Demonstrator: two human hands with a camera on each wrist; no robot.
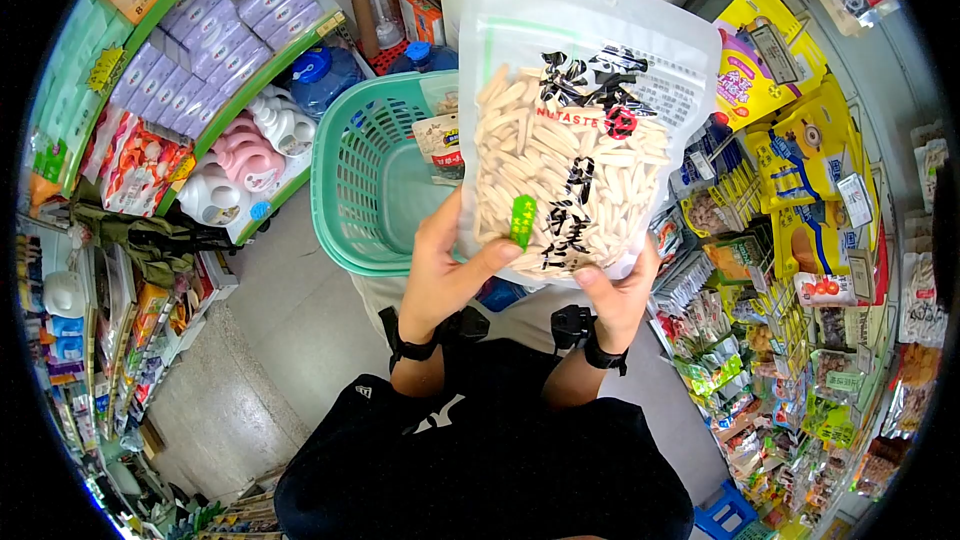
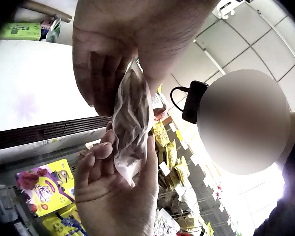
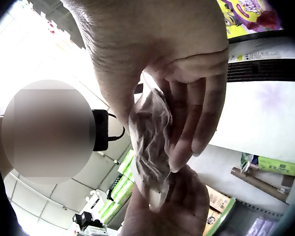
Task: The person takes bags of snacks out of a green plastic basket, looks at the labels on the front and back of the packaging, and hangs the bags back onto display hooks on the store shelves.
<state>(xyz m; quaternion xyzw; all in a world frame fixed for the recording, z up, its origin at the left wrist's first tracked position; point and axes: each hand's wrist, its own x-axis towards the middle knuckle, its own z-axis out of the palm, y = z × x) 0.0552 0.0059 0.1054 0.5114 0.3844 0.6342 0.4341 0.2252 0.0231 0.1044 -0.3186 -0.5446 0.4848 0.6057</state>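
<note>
A clear-fronted plastic bag of pale sunflower kernels [image 1: 570, 170], printed with black characters and a red NUTASTE mark, is held upright in front of the body. My left hand [image 1: 445, 265] grips its lower left corner, thumb across the front and fingers behind. At the lower right corner my right hand [image 1: 622, 290] grips it the same way. From below, in the left wrist view, the crinkled bag bottom [image 2: 132, 123] shows between both palms. The right wrist view has the same bag underside [image 3: 151, 137], with fingers curled behind it.
Behind the bag stands a green plastic basket [image 1: 375, 258] with a snack pouch [image 1: 438, 145] inside. Racks of hanging snack bags [image 1: 800, 160] line the right side. On the left are shelves with purple tissue packs [image 1: 200, 65] and detergent bottles [image 1: 250, 155]. A blue stool [image 1: 725, 512] sits lower right.
</note>
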